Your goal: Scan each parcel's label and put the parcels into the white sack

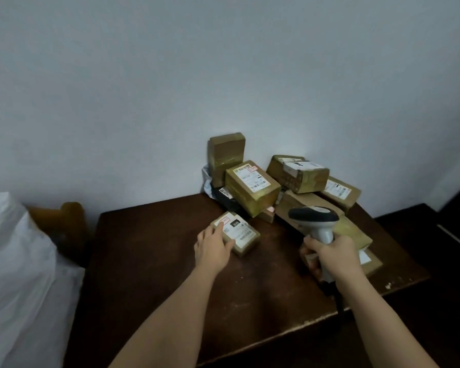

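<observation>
The left hand [214, 244] rests straight fingers on the near-left end of a small parcel [239, 233] lying label-up on the desk [149, 261], while the right hand [329, 254], gripping the scanner [315, 221], waits just right of it.

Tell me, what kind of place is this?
Probably a small, makeshift parcel-sorting corner in a plain room: taped parcels piled on a worn wooden table, a handheld scanner, and a white sack nearby.
</observation>
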